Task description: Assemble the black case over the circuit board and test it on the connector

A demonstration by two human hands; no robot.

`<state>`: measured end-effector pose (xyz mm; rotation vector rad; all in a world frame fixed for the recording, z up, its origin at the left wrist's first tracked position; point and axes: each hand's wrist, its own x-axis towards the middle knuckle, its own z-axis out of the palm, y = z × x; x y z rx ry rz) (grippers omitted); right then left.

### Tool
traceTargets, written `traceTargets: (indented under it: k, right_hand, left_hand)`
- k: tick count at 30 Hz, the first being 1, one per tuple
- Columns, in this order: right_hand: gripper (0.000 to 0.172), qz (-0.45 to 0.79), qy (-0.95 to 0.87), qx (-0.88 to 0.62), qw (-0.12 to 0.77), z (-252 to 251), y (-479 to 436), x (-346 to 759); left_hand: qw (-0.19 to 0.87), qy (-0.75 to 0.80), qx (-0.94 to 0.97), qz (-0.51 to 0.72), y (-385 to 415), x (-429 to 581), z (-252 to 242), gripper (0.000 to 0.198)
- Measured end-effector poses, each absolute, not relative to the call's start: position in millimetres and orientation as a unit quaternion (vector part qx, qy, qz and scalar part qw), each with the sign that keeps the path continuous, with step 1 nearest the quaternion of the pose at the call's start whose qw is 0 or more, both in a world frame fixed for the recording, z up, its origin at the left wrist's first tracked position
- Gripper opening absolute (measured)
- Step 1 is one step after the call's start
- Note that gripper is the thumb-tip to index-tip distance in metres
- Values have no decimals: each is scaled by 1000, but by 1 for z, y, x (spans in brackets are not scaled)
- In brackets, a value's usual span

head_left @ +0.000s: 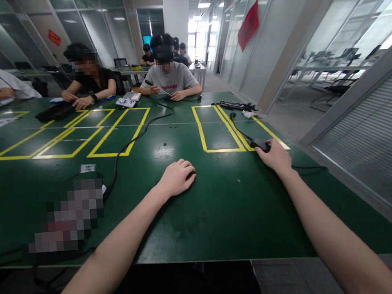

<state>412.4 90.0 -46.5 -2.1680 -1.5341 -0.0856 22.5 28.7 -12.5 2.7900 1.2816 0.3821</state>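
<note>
My right hand (274,157) is closed on a black power adapter (260,145) near the right side of the green table (217,217). From the adapter a short black cord runs away from me to a black plug (233,115). Another black cable (310,167) trails out to the right behind that hand. My left hand (178,177) rests palm down on the tabletop, fingers slightly bent and thumb apart, with nothing visible in it.
Yellow tape rectangles (221,151) mark the table. A folded black tripod-like object (235,106) lies at the far right. On the left, a long black cable (116,161) runs past a blurred object (70,218). Several people sit across the table, one in a grey shirt (171,79).
</note>
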Motion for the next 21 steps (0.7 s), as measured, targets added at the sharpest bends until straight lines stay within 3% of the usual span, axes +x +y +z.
traceTargets:
  k: [4, 15, 21]
  right_hand:
    - [47, -35, -553, -799, 232, -42, 88, 407]
    - [40, -8, -455, -824, 337, -51, 97, 420]
    - [51, -8, -464, -811, 355, -50, 94, 417]
  left_hand:
    - [31, 410, 903, 126, 29, 21, -13, 23]
    - [33, 409, 902, 132, 27, 23, -15, 21]
    - [35, 414, 900, 131, 26, 26, -16, 21]
